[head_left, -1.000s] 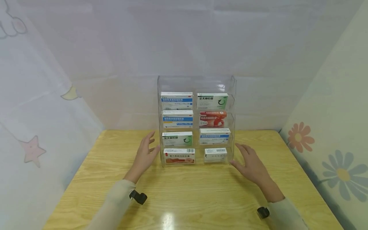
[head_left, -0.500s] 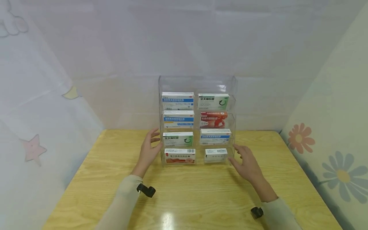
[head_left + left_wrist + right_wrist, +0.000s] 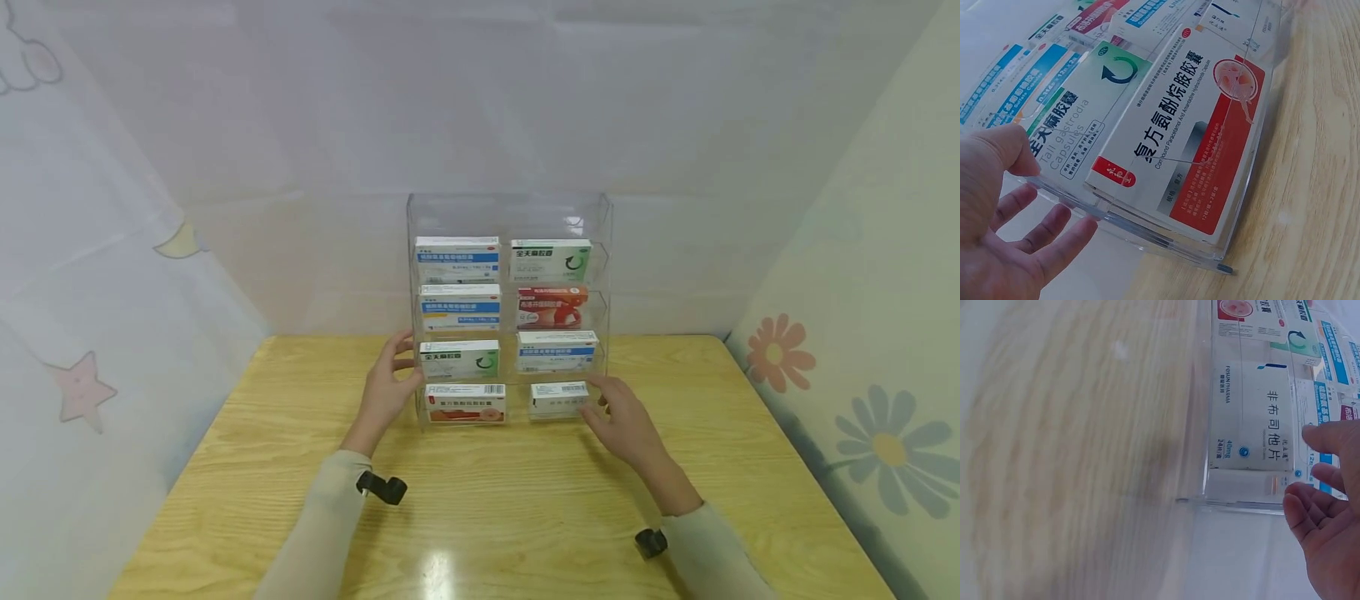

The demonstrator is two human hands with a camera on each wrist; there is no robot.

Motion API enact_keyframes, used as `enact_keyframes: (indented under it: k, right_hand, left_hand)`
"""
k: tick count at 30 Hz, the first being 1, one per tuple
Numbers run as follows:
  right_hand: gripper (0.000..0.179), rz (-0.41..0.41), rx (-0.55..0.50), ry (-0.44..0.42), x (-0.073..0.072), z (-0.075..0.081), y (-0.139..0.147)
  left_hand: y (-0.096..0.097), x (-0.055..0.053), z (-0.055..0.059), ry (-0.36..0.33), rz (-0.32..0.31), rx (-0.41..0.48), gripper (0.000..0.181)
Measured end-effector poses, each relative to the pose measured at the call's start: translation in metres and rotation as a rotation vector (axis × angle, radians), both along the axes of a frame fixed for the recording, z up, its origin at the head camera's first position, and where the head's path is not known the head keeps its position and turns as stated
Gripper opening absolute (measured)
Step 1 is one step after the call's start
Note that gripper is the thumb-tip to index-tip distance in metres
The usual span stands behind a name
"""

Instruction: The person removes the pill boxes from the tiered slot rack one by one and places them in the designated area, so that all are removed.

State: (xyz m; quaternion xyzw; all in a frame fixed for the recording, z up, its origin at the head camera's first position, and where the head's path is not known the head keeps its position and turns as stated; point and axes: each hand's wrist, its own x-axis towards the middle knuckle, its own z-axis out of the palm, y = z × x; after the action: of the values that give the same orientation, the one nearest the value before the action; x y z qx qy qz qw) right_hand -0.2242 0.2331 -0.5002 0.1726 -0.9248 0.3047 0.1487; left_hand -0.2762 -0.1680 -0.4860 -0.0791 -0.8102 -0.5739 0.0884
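A clear tiered display rack (image 3: 510,208) stands on the table, loaded with medicine boxes in two columns. My left hand (image 3: 387,387) holds the rack's left side edge, its thumb at the front and its fingers along the outer side. Nearest to it are a green-and-white capsule box (image 3: 1088,106) and a red-and-white capsule box (image 3: 1179,131). My right hand (image 3: 618,417) is at the rack's lower right, fingers loosely bent, thumb apart from them. Beside it sits a small white tablet box (image 3: 1250,415) in the bottom tier. Whether those fingers touch the rack is unclear.
Higher tiers hold blue-and-white boxes (image 3: 460,308), a red box (image 3: 552,308) and another green-and-white box (image 3: 551,260). The wooden table (image 3: 480,508) extends in front and to both sides. A pale cloth wall (image 3: 480,100) hangs close behind the rack.
Both hands have come inward to the rack's sides. The left fingers have moved around the left edge; the right hand has shifted left, over the lower right corner. The boxes keep their places.
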Motion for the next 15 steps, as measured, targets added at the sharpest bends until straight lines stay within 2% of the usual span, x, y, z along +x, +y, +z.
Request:
enact_keyframes:
  k: [7,11,15]
  right_hand:
    - [0.051,-0.031,0.043,-0.086,-0.001,0.011,-0.012]
    - [0.051,-0.049,0.078,-0.125,-0.003,0.012,-0.014]
    - [0.05,-0.055,0.068,-0.16,-0.006,0.014,-0.014]
  left_hand:
    - [-0.001,0.0,0.002,-0.014,0.029,-0.029,0.072]
    - [-0.001,0.002,0.004,-0.024,0.029,-0.032,0.072]
    - [0.0,0.003,0.005,-0.045,0.029,-0.046,0.073]
